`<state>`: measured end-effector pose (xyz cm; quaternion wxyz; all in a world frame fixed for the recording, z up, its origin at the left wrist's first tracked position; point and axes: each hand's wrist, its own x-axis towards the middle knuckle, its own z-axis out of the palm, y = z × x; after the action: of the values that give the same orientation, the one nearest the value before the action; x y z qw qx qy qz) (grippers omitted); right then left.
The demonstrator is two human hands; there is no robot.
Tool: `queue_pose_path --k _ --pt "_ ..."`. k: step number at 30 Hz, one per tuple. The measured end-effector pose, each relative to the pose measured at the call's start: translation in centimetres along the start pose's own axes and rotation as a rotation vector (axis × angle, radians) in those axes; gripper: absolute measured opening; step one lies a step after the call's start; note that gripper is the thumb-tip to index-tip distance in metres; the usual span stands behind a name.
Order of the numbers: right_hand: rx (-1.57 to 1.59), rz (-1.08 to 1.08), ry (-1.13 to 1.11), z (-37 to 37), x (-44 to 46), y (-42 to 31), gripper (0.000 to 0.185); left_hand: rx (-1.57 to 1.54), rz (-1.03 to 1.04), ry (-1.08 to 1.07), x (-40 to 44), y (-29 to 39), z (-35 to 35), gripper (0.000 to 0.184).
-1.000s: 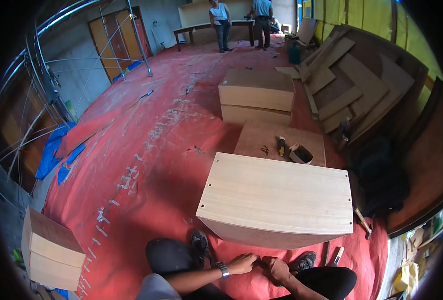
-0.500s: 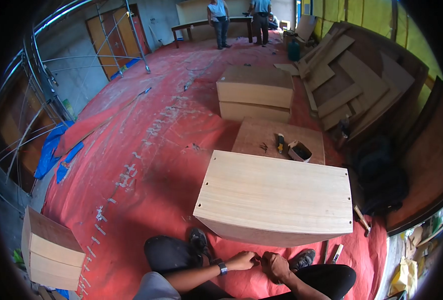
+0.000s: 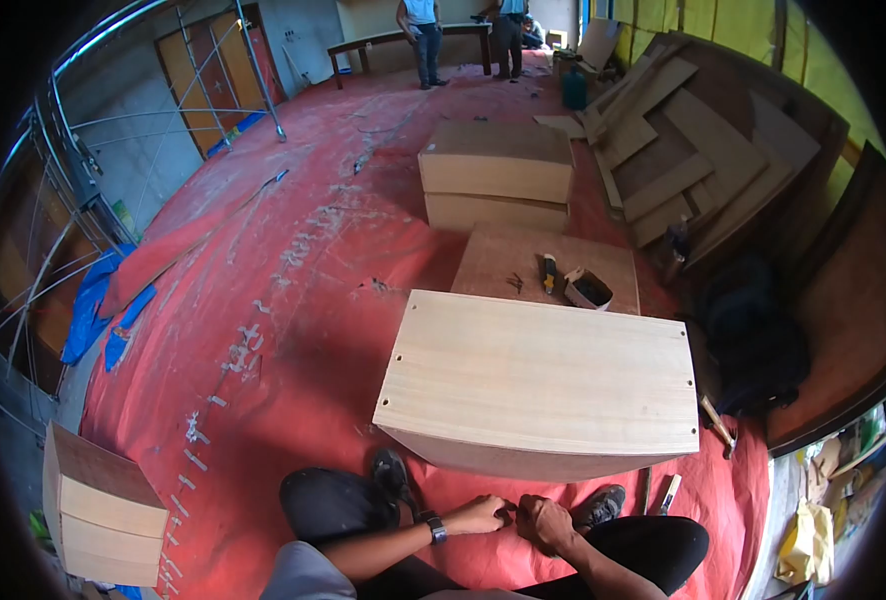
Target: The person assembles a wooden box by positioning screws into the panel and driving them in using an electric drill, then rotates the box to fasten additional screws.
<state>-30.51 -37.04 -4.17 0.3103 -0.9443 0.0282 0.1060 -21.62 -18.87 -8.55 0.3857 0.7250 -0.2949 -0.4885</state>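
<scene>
My left hand [image 3: 477, 514], with a watch [image 3: 435, 528] on its wrist, is between my knees. Its fingers are curled in a pinch. My right hand [image 3: 545, 522] sits close beside it, also closed. Whatever the fingers hold, if anything, is too small to make out. Just beyond both hands stands a pale wooden box [image 3: 533, 370], its flat top marked by small dark holes along the left and right ends. Neither hand touches the box.
A hammer [image 3: 719, 428] and a chisel-like tool [image 3: 669, 494] lie right of the box. Behind it, a brown board [image 3: 483, 258] carries a utility knife [image 3: 548, 273] and a small container [image 3: 589, 288]. Stacked boxes [image 3: 498, 165], leaning panels [image 3: 663, 150], scaffolding [image 3: 188, 70] and two standing people surround the red floor sheet [image 3: 293, 370].
The view has shifted slightly, so the room appears a little higher and farther left. My hands stay together in nearly the same closed pose. The box has not visibly moved.
</scene>
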Motion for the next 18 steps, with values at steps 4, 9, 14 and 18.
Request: queue_pose_path --k 4,9,14,18 --pt "-0.010 -0.003 -0.026 -0.1 -0.3 -0.6 0.018 0.065 -0.004 0.014 -0.1 -0.9 0.6 0.042" --pt "-0.057 0.017 -0.061 1.1 -0.4 0.2 0.023 0.138 0.038 0.023 -0.6 -0.3 0.7 0.043" --pt "-0.067 0.044 -0.073 1.2 -0.7 -0.2 0.024 0.218 0.060 0.074 -0.9 -1.0 1.5 0.046" --pt "-0.054 0.077 -0.060 0.5 -0.4 -0.7 0.026 0.243 0.173 0.243 -0.7 -2.2 2.5 0.048"
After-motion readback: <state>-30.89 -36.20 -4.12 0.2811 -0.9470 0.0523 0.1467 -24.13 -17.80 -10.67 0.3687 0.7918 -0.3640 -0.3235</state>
